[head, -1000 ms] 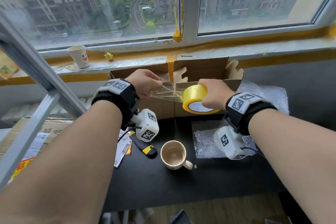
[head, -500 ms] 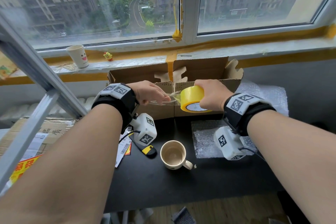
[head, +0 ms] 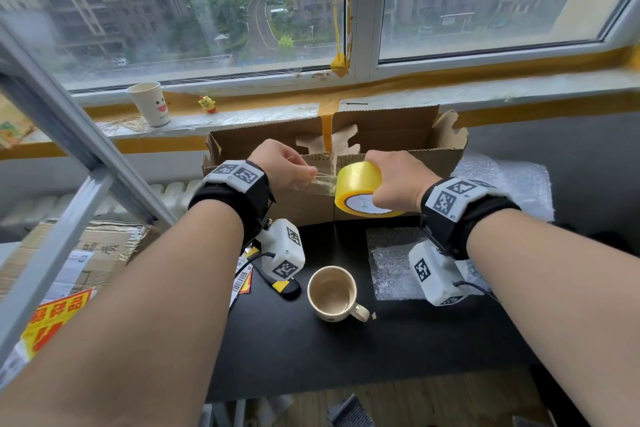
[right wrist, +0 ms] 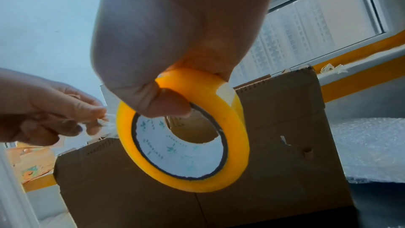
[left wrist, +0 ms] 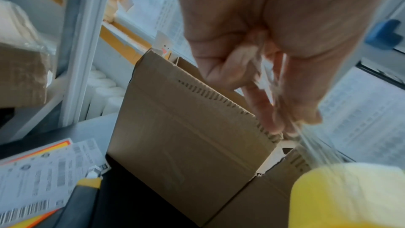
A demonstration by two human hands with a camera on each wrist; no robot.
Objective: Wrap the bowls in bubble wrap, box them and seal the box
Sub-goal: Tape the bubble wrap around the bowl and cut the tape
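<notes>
We are standing at a matte black table (head: 311,340) pushed up to a window (head: 207,10) that is looking out on grey apartment blocks; yellow tape is lining the sill. A smooth paper cup (head: 149,108) with a printed smile and a tiny yellow figurine (head: 207,104) are sitting on that sill. A grey metal frame (head: 69,163) is slanting across our left side, above flattened cardboard with a red-and-yellow label.

On the table, the corrugated brown box (head: 381,135) is standing open against the sill, its flaps raised and its cut edges ribbed. Quilted bubble wrap (head: 391,260) is lying flat in front of it and to its right. A glossy cream mug (head: 333,293) is resting upright nearer us, beside a black-and-yellow tool (head: 284,286) and barcode slips.

Our right hand (head: 398,180) is curling round the round yellow tape roll (head: 360,189), thumb through its white-lined core, holding it just before the box's near wall. Our left hand (head: 287,166) is pinching the clear, crinkled free end of tape (head: 320,180), which is stretching between both hands.
</notes>
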